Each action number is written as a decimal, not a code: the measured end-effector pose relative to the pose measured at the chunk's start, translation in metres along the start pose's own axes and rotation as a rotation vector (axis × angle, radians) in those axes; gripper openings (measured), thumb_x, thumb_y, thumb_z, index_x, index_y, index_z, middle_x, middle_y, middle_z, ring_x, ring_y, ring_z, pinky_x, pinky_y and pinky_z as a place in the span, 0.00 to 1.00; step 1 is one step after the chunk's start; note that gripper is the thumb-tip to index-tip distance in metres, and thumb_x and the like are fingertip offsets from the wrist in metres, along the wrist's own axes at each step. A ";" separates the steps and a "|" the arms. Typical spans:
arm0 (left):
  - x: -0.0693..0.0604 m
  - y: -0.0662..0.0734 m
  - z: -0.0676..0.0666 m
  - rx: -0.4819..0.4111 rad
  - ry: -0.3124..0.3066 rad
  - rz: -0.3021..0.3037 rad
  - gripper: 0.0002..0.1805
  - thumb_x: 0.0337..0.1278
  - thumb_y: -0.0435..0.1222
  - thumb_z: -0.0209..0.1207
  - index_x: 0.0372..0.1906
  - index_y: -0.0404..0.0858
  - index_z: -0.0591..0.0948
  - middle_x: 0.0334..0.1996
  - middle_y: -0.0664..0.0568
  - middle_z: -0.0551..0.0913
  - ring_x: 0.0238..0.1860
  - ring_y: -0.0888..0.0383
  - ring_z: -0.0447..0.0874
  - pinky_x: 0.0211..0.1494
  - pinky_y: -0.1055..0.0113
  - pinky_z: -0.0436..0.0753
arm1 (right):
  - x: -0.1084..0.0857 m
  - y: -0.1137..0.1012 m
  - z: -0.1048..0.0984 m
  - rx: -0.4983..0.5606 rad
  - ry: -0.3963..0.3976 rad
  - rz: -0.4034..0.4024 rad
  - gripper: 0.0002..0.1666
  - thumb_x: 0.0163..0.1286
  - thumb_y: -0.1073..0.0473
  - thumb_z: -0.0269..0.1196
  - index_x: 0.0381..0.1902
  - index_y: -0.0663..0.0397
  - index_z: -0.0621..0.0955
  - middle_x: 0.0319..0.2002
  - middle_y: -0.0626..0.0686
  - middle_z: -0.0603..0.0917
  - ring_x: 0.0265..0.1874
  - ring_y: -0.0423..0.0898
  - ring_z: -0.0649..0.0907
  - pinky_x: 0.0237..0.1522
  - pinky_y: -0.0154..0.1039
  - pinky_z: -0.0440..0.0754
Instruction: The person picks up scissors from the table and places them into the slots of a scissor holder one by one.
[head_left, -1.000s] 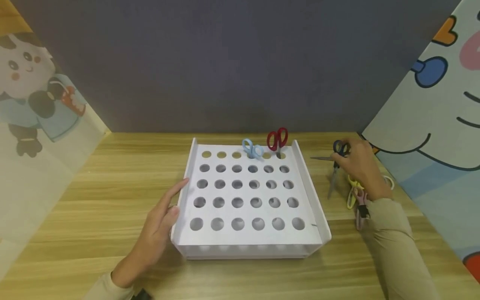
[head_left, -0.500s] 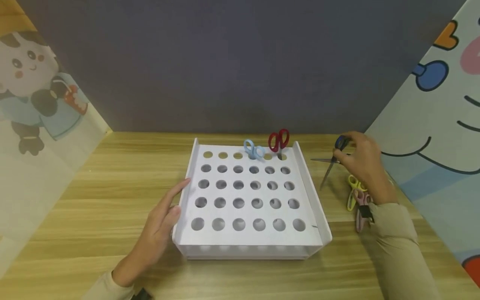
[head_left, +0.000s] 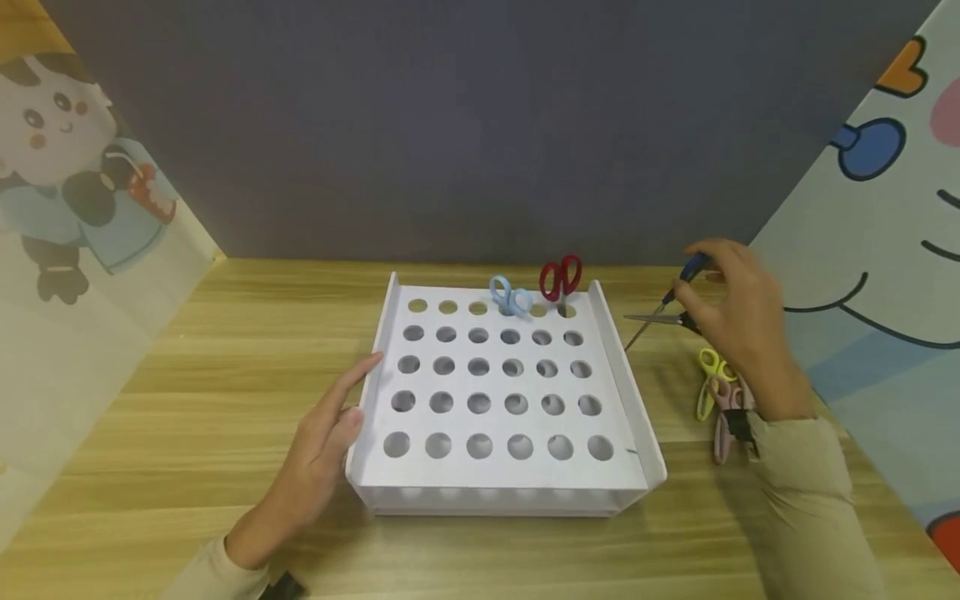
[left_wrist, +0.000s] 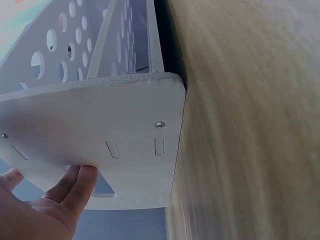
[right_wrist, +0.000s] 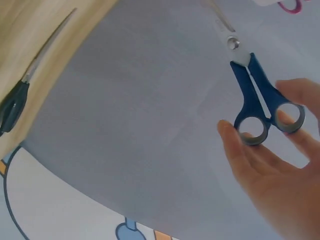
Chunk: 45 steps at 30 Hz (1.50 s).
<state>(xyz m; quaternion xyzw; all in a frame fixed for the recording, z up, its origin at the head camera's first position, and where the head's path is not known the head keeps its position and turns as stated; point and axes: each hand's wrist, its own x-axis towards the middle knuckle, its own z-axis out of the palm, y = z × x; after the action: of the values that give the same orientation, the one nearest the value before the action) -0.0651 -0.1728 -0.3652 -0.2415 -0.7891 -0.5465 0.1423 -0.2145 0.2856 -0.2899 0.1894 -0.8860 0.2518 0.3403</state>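
Observation:
A white rack (head_left: 480,383) with rows of round holes stands on the table. My left hand (head_left: 318,454) rests against its left side panel; the left wrist view shows its extended fingers (left_wrist: 82,185) at the panel's cutout. With thumb and fingers my right hand (head_left: 738,312) pinches the handles of blue-handled scissors (right_wrist: 257,95), in the air right of the rack. Their blades are closed and point down-left. Light blue scissors (head_left: 512,297) and red scissors (head_left: 561,279) stand handles-up in the rack's back row.
Black-handled scissors (right_wrist: 15,107) lie on the table behind my right hand. Yellow scissors (head_left: 708,383) and pink scissors (head_left: 723,408) lie right of the rack, partly beside my wrist. A grey panel (head_left: 480,133) closes off the back; patterned walls flank the table (head_left: 225,375).
My right hand has lifted the blue-handled scissors from beside the black pair and tilted them, tips swinging left toward the rack. My left hand has stayed on the rack.

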 end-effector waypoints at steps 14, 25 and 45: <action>0.001 0.000 -0.001 -0.082 -0.033 -0.034 0.30 0.73 0.26 0.38 0.77 0.42 0.60 0.44 0.40 0.85 0.34 0.49 0.87 0.30 0.59 0.87 | 0.002 -0.030 -0.009 0.098 0.070 -0.042 0.20 0.64 0.63 0.70 0.51 0.68 0.81 0.61 0.64 0.76 0.50 0.61 0.80 0.51 0.16 0.70; 0.005 0.000 0.002 -0.085 -0.041 -0.032 0.30 0.73 0.26 0.39 0.77 0.42 0.60 0.54 0.39 0.81 0.40 0.49 0.87 0.34 0.59 0.88 | -0.004 -0.076 -0.037 0.106 0.266 -0.126 0.26 0.65 0.47 0.69 0.48 0.66 0.85 0.60 0.58 0.81 0.49 0.62 0.82 0.53 0.21 0.72; -0.001 0.000 0.000 -0.078 -0.025 -0.039 0.30 0.73 0.26 0.39 0.77 0.43 0.60 0.45 0.39 0.85 0.35 0.47 0.87 0.30 0.59 0.87 | 0.034 -0.148 -0.030 0.257 0.233 -0.361 0.24 0.65 0.47 0.70 0.44 0.65 0.85 0.57 0.60 0.81 0.57 0.58 0.80 0.63 0.45 0.75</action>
<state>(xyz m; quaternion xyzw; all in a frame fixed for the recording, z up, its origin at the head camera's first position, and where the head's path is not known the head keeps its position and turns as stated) -0.0647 -0.1730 -0.3656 -0.2383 -0.7734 -0.5766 0.1124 -0.1487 0.1787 -0.2002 0.3559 -0.7532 0.3179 0.4528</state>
